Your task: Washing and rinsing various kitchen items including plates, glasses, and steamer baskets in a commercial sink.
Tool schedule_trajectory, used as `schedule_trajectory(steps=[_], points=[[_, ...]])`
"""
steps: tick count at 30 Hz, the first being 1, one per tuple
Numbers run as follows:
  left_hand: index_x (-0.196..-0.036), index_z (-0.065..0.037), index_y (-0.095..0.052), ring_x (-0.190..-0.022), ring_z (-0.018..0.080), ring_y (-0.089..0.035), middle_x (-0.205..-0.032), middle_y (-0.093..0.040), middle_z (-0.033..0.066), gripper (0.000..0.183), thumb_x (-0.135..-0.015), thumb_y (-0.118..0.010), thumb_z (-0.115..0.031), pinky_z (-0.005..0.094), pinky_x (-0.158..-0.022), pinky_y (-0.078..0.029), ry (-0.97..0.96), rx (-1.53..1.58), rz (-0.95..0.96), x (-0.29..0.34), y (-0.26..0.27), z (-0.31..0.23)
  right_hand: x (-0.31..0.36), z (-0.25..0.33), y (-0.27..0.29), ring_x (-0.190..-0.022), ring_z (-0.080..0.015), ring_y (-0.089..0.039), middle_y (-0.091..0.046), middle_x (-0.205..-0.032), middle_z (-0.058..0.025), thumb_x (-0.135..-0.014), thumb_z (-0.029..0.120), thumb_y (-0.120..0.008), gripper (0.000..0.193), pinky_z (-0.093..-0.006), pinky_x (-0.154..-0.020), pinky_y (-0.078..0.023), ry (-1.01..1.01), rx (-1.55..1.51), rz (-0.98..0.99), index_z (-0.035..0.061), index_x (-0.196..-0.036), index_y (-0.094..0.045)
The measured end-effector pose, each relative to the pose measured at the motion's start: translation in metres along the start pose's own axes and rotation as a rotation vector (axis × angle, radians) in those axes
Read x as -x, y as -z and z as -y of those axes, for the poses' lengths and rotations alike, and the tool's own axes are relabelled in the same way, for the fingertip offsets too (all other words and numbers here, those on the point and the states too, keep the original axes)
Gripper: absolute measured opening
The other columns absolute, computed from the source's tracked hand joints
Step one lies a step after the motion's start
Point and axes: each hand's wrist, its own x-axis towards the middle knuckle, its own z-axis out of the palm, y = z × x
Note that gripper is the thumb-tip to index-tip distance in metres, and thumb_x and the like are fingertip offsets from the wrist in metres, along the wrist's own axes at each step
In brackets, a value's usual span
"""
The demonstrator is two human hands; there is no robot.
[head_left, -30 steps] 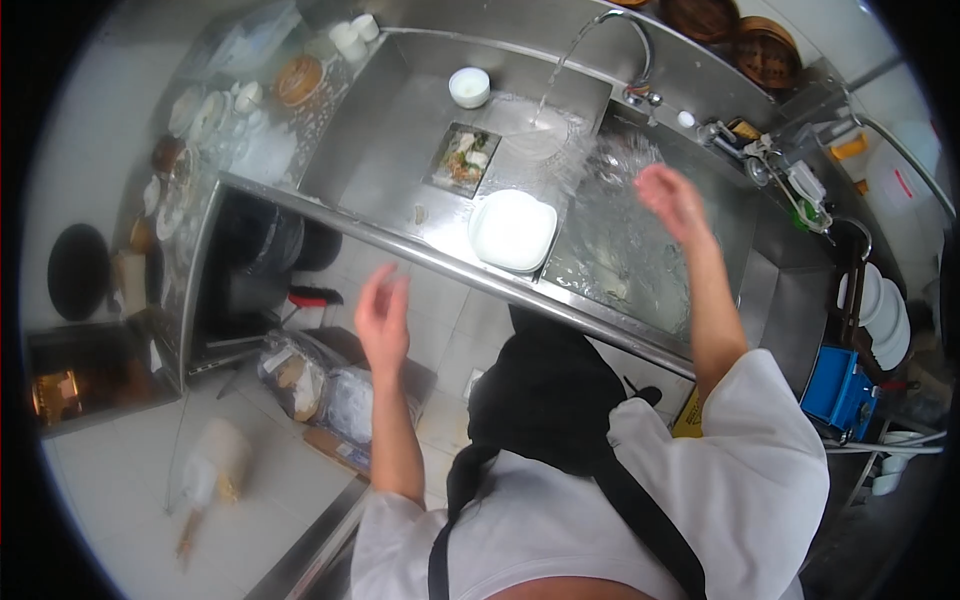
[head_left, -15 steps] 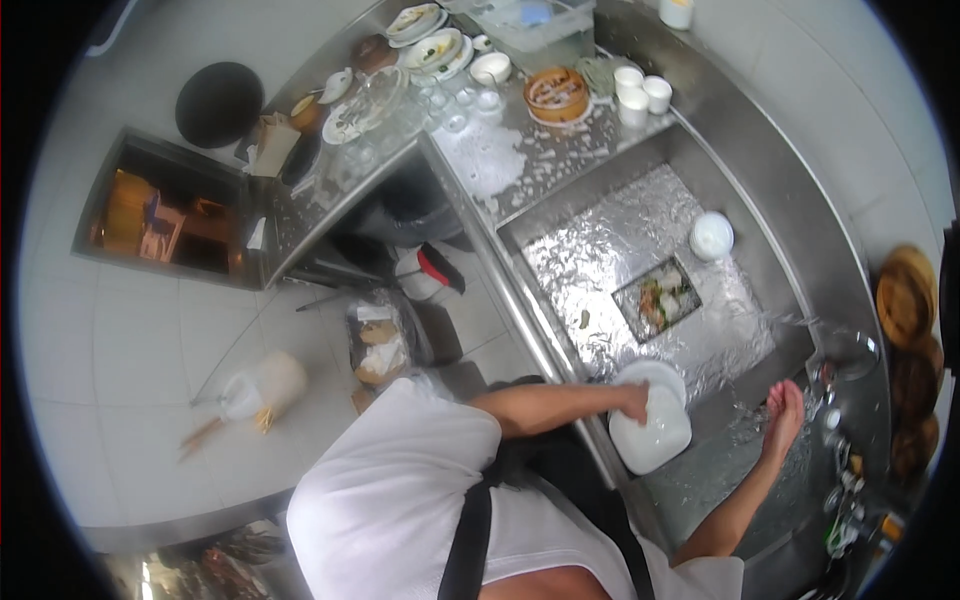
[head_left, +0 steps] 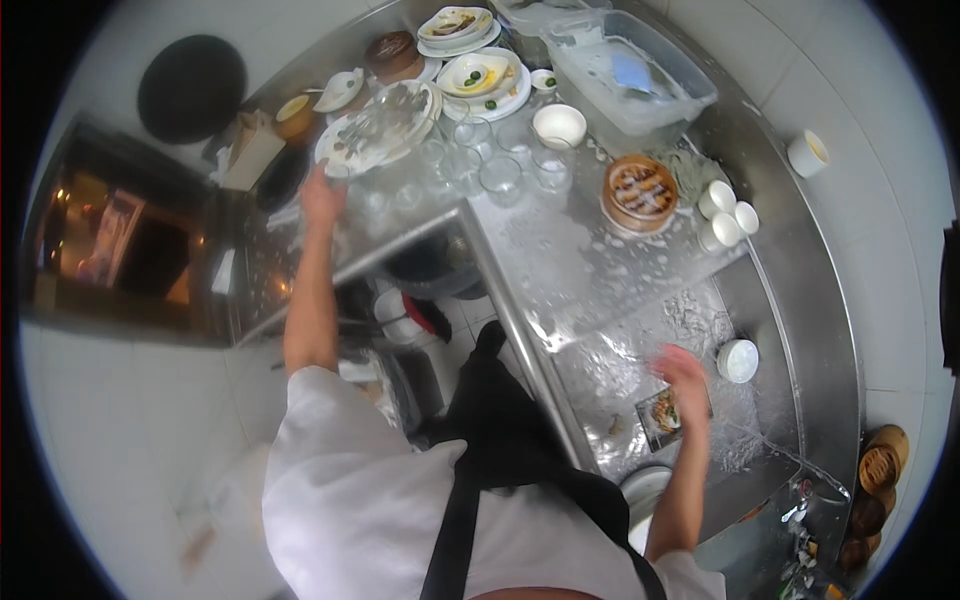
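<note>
We locate the white oval plate [head_left: 342, 152] at 11 o'clock, left hand [head_left: 322, 195] at its near rim, grip not determinable, right hand [head_left: 683, 376] unclosed and apparently empty over the sink [head_left: 588, 400] at 4 o'clock, and judge the plate stiff, fragile, probably slippery, best held by opposite edges

left hand [head_left: 322, 196] is at an oval plate [head_left: 346, 150], right hand [head_left: 683, 376] over sink [head_left: 592, 378].

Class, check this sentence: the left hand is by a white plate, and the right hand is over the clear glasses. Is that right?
Not quite: the head view shows the right hand over the sink, not the clear glasses. The left hand is by a white plate, as stated.
</note>
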Motion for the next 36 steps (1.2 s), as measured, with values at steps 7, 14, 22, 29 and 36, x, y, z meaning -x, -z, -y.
schedule_trajectory(steps=[7, 14, 22, 29, 36], points=[[-0.148, -0.021, -0.039, -0.105, 0.0384, -0.063, -0.107, -0.067, 0.0206, 0.075, -0.08, -0.068, -0.006, 0.0469, -0.091, -0.051, -0.016, 0.259, 0.765, -0.064, -0.107, 0.018, -0.212, 0.198, -0.359, -0.101, -0.0366, -0.065, -0.049, -0.134, -0.0239, -0.087, 0.019, -0.069, 0.052, -0.0425, -0.087, -0.053, 0.53, 0.726, -0.029, 0.0077, -0.135, -0.053], [-0.144, -0.022, -0.046, -0.108, 0.0367, -0.062, -0.142, -0.043, 0.0189, 0.072, -0.079, -0.06, 0.007, 0.0445, -0.092, -0.051, -0.429, 0.36, 0.73, -0.055, -0.088, 0.033, -0.288, 0.208, -0.49, -0.11, -0.0468, -0.06, -0.014, -0.157, -0.0249, -0.082, 0.014, -0.07, 0.077, -0.0477, -0.088, -0.056, 0.297, 1.3, 0.049, 0.0212, -0.15, -0.034], [-0.105, -0.012, -0.071, -0.121, 0.036, -0.057, -0.159, -0.027, 0.0178, 0.033, -0.078, -0.058, 0.003, 0.0445, -0.087, -0.055, -0.82, 0.431, 0.814, -0.059, -0.098, 0.022, -0.333, 0.181, -0.502, -0.104, -0.0445, -0.063, -0.027, -0.151, -0.0226, -0.085, 0.004, -0.062, 0.059, -0.046, -0.084, -0.057, 0.267, 1.417, 0.155, 0.0194, -0.139, -0.046], [-0.093, -0.007, -0.071, -0.123, 0.0375, -0.055, -0.157, -0.033, 0.0153, 0.021, -0.079, -0.057, 0.001, 0.0445, -0.096, -0.05, -0.764, 0.486, 0.79, -0.055, -0.09, 0.016, -0.329, 0.18, -0.5, -0.105, -0.0425, -0.063, -0.036, -0.142, -0.0197, -0.084, 0.001, -0.061, 0.054, -0.0472, -0.087, -0.056, 0.242, 1.399, 0.163, 0.0164, -0.135, -0.049], [-0.094, -0.006, -0.07, -0.109, 0.0381, -0.059, -0.15, -0.041, 0.0185, 0.021, -0.078, -0.059, 0.002, 0.0456, -0.09, -0.05, -0.521, 0.442, 0.762, -0.044, -0.09, 0.029, -0.334, 0.198, -0.515, -0.106, -0.0359, -0.066, -0.042, -0.139, -0.0204, -0.086, 0.01, -0.063, 0.047, -0.0429, -0.085, -0.054, 0.197, 1.806, 0.274, 0.017, -0.132, -0.056]])
